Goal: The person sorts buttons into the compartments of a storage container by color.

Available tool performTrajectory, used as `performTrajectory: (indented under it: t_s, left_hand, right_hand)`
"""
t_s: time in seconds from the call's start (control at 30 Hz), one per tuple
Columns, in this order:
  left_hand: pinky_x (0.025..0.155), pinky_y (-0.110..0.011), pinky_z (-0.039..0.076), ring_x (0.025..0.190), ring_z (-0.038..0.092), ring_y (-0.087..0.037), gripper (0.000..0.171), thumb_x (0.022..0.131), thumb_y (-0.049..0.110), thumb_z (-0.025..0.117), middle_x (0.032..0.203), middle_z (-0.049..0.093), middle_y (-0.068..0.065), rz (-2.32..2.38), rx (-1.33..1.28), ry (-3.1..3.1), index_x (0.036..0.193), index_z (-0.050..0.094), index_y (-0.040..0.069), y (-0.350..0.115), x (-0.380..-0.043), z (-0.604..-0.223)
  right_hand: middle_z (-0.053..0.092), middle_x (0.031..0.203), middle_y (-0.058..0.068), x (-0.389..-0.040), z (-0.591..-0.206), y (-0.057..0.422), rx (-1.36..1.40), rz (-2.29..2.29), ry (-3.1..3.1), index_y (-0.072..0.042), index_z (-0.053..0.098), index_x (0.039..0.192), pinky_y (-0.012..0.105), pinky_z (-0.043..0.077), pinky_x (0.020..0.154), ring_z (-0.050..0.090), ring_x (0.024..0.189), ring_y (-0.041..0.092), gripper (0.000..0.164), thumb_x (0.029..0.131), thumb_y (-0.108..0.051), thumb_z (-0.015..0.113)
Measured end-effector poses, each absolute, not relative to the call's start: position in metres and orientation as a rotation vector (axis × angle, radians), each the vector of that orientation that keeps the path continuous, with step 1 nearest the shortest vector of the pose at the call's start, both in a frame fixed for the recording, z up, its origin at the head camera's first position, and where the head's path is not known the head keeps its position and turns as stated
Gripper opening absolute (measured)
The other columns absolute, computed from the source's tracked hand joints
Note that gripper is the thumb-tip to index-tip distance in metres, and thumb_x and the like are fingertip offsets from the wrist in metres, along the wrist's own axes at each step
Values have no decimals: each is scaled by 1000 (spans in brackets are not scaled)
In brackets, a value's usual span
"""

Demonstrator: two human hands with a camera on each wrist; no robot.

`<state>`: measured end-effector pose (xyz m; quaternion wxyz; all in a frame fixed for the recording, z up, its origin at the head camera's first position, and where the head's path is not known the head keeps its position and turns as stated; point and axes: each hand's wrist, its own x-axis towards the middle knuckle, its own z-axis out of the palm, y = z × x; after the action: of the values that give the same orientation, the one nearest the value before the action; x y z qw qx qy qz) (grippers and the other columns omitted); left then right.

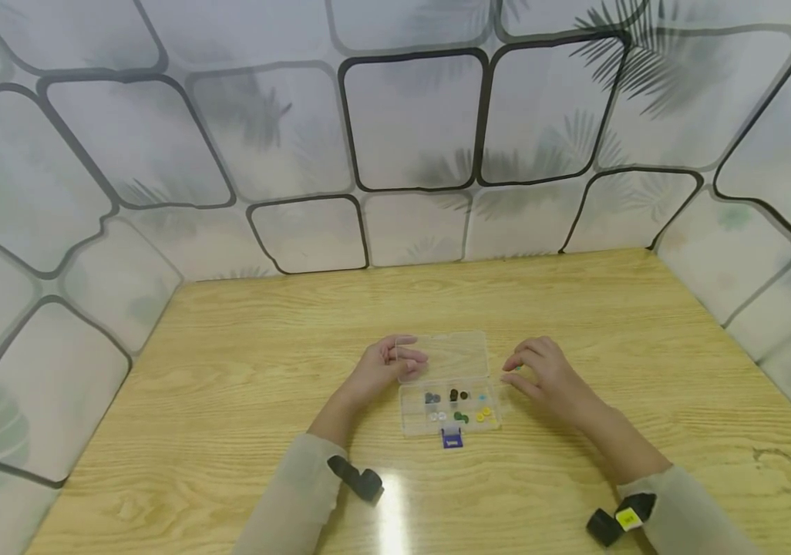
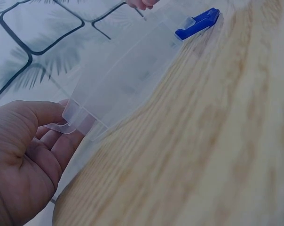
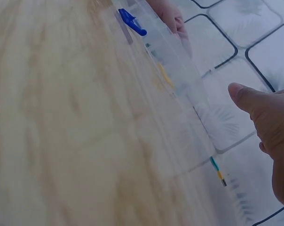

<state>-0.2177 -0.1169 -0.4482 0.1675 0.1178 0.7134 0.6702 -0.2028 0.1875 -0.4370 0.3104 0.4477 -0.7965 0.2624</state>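
Observation:
A clear plastic compartment box (image 1: pixel 411 422) lies on the table with its lid (image 1: pixel 447 351) folded back and its blue latch (image 1: pixel 452 439) toward me. Its compartments hold small pieces: black (image 1: pixel 454 395), green (image 1: pixel 461 417), yellow (image 1: pixel 484 414) and others. My left hand (image 1: pixel 382 366) grips the left side of the lid; in the left wrist view the thumb lies on one face, fingers behind. Right of the box hovers my right hand (image 1: pixel 541 378), thumb and forefinger apart. Small teal and yellow pieces (image 3: pixel 216 168) show near it in the right wrist view.
A wooden table (image 1: pixel 264 324) extends around the box. Behind and at both sides hangs a patterned cloth (image 1: pixel 409 123) with dark outlines and leaf prints. Black camera bands (image 1: pixel 357 479) sit on both wrists.

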Motion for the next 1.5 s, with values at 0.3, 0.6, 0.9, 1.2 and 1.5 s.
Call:
performTrajectory:
  t_s: [0.3, 0.6, 0.9, 1.2, 1.5]
  left_hand:
    - [88, -30, 56, 104, 65, -25, 44, 94, 2, 54, 118, 63, -22, 1895, 354, 2043, 137, 42, 0, -117, -218, -448]
    - [86, -29, 57, 103, 66, -23, 44, 94, 0, 53, 116, 64, -20, 1908, 344, 2043, 136, 42, 0, -117, -219, -449]
    - [87, -30, 57, 104, 66, -24, 43, 94, -1, 52, 117, 64, -21, 1906, 338, 2043, 136, 43, 1, -117, -218, -448]
    - [86, -29, 57, 102, 67, -22, 43, 94, 1, 54, 116, 64, -19, 1910, 347, 2045, 136, 42, 0, -115, -218, -449]
    - [88, -30, 56, 104, 65, -27, 45, 94, 1, 54, 118, 62, -22, 1919, 322, 2029, 137, 42, -1, -116, -216, -448]
  right_hand:
    - [56, 88, 7, -210, -445, 203, 1058, 750, -2232, 0, 63, 86, 27, 38, 74, 47, 84, 23, 24, 82, -22, 72]
    - [57, 88, 9, -222, -451, 219, 961, 794, -2313, 2, 64, 88, 27, 38, 73, 47, 85, 25, 31, 61, 7, 79]
    - [56, 92, 4, -226, -456, 230, 875, 894, -2549, -4, 65, 93, 24, 36, 69, 43, 88, 19, 18, 78, 3, 71]
    - [57, 89, 5, -231, -463, 235, 891, 826, -2592, -1, 65, 94, 26, 35, 66, 39, 82, 12, 16, 80, 4, 69]
    - [58, 84, 3, -235, -463, 234, 911, 790, -2570, -6, 65, 86, 31, 38, 68, 47, 79, 17, 12, 80, 2, 70]
